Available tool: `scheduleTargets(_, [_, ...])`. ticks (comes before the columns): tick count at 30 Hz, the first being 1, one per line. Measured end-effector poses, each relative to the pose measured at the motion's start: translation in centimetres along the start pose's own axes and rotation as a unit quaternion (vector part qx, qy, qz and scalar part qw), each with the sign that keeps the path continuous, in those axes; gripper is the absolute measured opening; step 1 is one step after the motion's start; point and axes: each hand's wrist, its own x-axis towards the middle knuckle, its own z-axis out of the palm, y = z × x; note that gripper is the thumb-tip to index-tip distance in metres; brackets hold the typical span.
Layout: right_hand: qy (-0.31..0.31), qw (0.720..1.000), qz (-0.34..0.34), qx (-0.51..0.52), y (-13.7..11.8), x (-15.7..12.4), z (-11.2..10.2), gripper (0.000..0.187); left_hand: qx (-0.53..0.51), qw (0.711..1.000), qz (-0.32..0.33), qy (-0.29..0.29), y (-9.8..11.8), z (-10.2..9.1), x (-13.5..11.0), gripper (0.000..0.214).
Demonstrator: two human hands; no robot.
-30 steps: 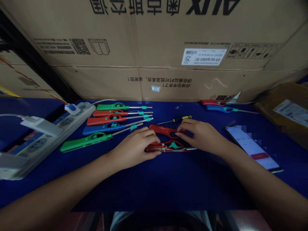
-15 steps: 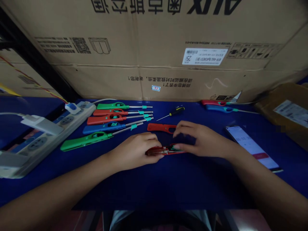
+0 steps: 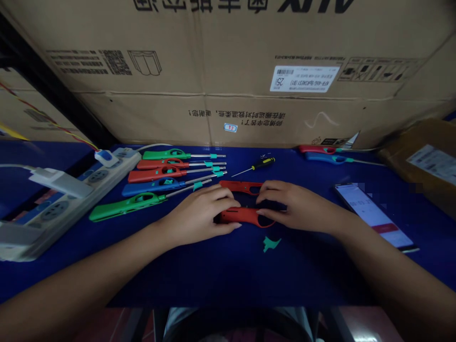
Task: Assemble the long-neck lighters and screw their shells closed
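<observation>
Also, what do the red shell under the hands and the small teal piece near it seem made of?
The red shell: likely moulded plastic, even colour, smooth dull sheen. The teal piece: probably plastic too, matte colour, sharp irregular outline; too small to be sure.

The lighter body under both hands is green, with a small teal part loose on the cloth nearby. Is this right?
No: in the head view the lighter body under the left hand and right hand is red, not green. The teal part lies loose nearby.

Lighter shell [image 3: 244, 215] between both hands, trigger piece [image 3: 271, 244] in front.
</observation>
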Motion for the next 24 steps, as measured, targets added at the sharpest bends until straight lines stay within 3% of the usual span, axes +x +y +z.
scheduleTargets(10, [-0.044,0.998,0.002,0.036,-0.26,0.24,0.12,0.01,-0.019,0.999,-0.026,-0.011,-0.01,0.36,-0.09,0.022])
scheduleTargets(24, [-0.005,0.997,0.053,-0.049,-0.31,0.32,0.69,0.015,-0.068,0.997,-0.038,-0.001,0.61,0.41,-0.12,0.018])
